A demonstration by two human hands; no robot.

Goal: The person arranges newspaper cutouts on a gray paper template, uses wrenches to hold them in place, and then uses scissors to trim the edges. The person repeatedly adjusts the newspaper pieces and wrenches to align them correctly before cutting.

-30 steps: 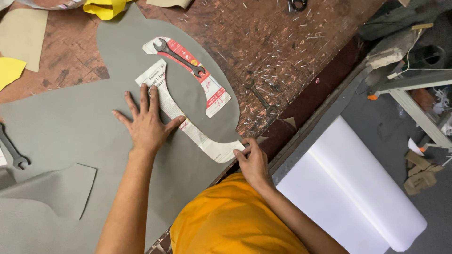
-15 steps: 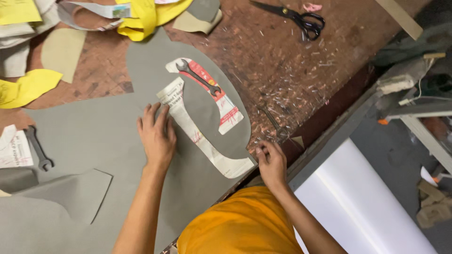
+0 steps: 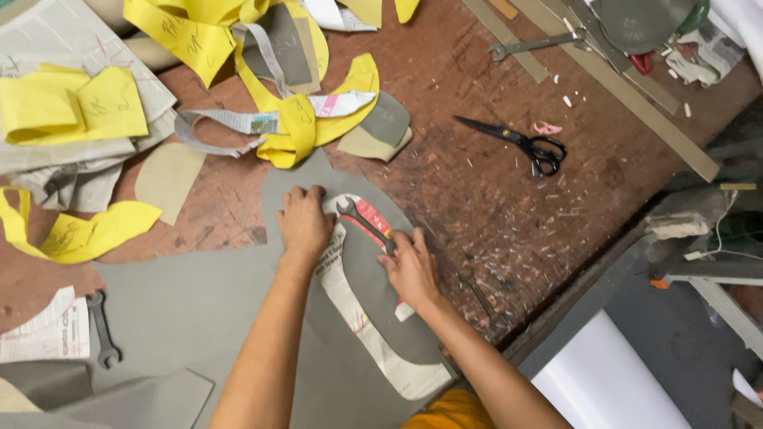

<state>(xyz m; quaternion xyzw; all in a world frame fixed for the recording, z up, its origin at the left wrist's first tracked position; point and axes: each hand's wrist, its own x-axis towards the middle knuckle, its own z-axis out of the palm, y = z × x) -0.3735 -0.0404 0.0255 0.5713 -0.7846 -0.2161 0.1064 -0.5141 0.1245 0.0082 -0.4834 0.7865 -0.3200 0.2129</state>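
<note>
The left hand [image 3: 304, 222] lies palm down, fingers together, pressing the top of a curved newspaper pattern [image 3: 347, 298] onto a grey sheet [image 3: 199, 318] spread on the scarred wooden desk [image 3: 493, 206]. The right hand [image 3: 411, 266] rests on the pattern's inner edge, fingers curled at the end of a small open-ended spanner [image 3: 363, 222] lying on it. Black scissors [image 3: 520, 143] lie well apart.

A reddish-brown desk [image 3: 493, 191], scratched and flecked with pale marks, carries a plain grey sheet [image 3: 199, 318]. On it lies a curved white paper pattern [image 3: 358, 318] with black print and a red patch. Bright yellow paper pieces [image 3: 294, 119] with dark scribbles crowd the far edge. Black scissors [image 3: 520, 143] lie beside a pink scrap [image 3: 547, 127]. A dark grey wrench [image 3: 102, 327] rests near the left edge.
</note>
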